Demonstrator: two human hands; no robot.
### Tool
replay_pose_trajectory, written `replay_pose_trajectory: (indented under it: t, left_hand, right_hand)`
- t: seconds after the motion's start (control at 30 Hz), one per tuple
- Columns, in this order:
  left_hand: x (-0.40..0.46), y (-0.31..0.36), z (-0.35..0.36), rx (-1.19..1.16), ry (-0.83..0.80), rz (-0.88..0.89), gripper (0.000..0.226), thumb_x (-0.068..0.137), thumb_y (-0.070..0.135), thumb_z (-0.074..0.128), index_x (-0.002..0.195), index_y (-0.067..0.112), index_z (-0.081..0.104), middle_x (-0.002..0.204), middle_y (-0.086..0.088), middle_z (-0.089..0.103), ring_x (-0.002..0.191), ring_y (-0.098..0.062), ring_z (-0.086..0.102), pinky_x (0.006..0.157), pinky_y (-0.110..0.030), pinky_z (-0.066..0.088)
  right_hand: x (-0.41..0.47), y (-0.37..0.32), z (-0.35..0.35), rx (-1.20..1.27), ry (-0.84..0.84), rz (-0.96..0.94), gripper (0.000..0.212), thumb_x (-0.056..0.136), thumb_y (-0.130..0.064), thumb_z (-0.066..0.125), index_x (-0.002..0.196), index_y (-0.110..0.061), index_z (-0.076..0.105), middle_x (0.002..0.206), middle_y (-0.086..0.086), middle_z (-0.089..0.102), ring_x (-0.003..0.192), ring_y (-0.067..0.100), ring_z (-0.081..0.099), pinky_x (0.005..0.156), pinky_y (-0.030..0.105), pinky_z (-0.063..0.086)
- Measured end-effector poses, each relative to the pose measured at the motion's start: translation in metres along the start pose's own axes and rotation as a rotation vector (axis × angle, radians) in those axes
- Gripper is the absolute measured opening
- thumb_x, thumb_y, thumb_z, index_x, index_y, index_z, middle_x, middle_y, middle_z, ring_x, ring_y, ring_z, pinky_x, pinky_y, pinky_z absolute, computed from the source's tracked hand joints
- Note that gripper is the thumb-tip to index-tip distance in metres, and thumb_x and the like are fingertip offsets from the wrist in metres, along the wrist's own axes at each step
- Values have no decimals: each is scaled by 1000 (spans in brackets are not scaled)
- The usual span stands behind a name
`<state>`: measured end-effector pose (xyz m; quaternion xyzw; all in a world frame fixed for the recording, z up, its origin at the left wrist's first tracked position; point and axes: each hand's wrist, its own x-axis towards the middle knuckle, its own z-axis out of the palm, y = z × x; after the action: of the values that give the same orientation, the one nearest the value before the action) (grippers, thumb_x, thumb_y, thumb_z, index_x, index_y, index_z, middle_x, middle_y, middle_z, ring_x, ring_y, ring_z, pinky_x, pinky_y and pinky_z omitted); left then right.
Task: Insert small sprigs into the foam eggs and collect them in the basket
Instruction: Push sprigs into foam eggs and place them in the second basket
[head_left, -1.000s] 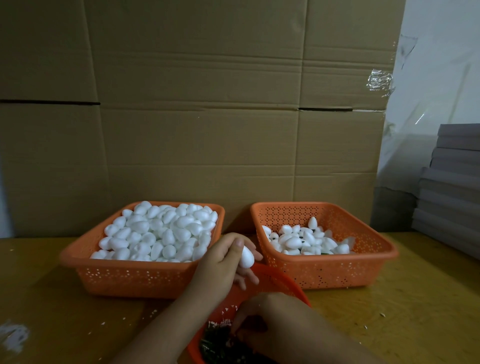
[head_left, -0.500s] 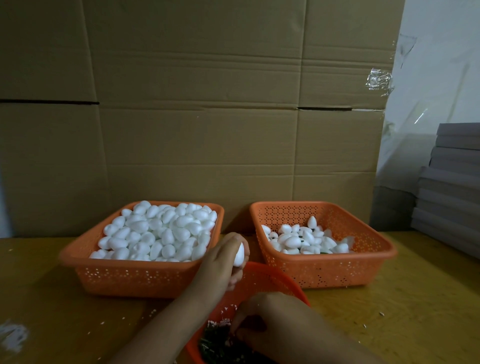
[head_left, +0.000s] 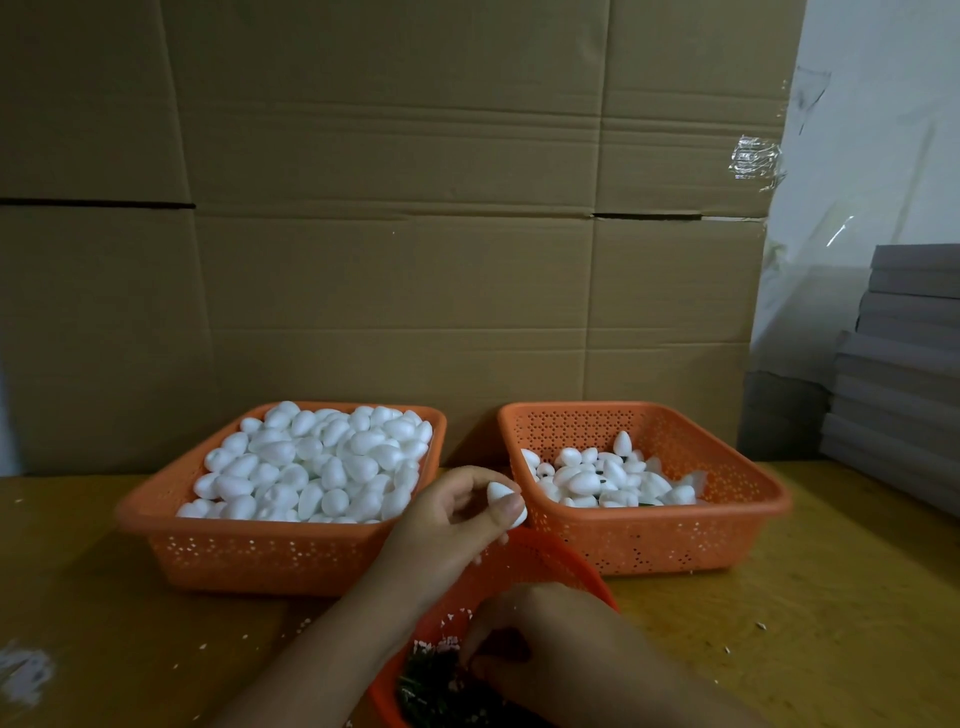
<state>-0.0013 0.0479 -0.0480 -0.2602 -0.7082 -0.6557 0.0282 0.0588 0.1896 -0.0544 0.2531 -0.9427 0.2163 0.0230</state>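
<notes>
My left hand pinches one white foam egg between thumb and fingers, held above the gap between the two baskets. My right hand reaches with curled fingers into a round orange bowl of dark green sprigs; whether it holds a sprig is hidden. The left orange basket is heaped with plain foam eggs. The right orange basket holds a smaller pile of eggs, some with green bits showing.
A wall of cardboard boxes stands right behind the baskets. A stack of grey boards sits at the right edge of the yellow table. White foam crumbs lie on the table at the left.
My left hand has turned the egg in its fingers, so the egg now lies sideways under the thumb. My right hand has stayed in the sprig bowl, shifting only slightly.
</notes>
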Motion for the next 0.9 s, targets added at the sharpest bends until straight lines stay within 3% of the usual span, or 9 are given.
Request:
replay_pose_trajectory:
  t: [0.2, 0.43, 0.53, 0.63, 0.8, 0.9]
  left_hand:
    - [0, 2, 1, 2, 25, -4, 39, 76, 51, 68, 75, 14, 60, 57, 13, 59, 48, 4, 49, 48, -9, 38]
    - [0, 5, 2, -93, 22, -28, 30, 74, 41, 65, 84, 14, 61, 55, 13, 57, 42, 3, 44, 43, -9, 33]
    - [0, 5, 2, -110, 15, -44, 20, 84, 32, 64, 91, 14, 62, 60, 3, 58, 47, -5, 46, 44, -17, 36]
    - [0, 4, 3, -94, -21, -45, 9, 93, 14, 60, 100, 10, 56, 75, -4, 71, 57, -9, 58, 48, -20, 42]
    - [-2, 3, 2, -56, -57, -51, 18, 91, -1, 62, 99, 10, 51, 82, 1, 72, 74, -9, 66, 56, -20, 47]
    - [-3, 4, 2, -17, -56, -29, 30, 93, 1, 60, 116, 19, 58, 98, 0, 74, 83, -11, 69, 61, -21, 50]
  right_hand:
    - [0, 1, 1, 4, 1, 12, 20, 87, -32, 62, 104, -41, 69, 110, -21, 68, 99, -4, 61, 88, 14, 47]
    - [1, 2, 2, 0, -3, 14, 21, 87, -35, 62, 105, -44, 67, 110, -23, 68, 100, -5, 61, 88, 13, 47]
    - [1, 2, 2, -7, 11, 2, 21, 87, -36, 63, 105, -45, 67, 119, -27, 61, 107, -8, 54, 84, 2, 39]
    - [0, 3, 3, -10, 17, 12, 23, 86, -39, 62, 106, -50, 63, 120, -28, 60, 108, -9, 54, 83, 2, 39]
    - [0, 3, 4, -18, 11, 26, 23, 86, -40, 61, 107, -51, 62, 116, -25, 64, 104, -7, 57, 87, 8, 44]
    - [0, 2, 4, -19, 12, 38, 22, 86, -41, 61, 106, -51, 63, 113, -23, 66, 102, -6, 59, 87, 10, 46]
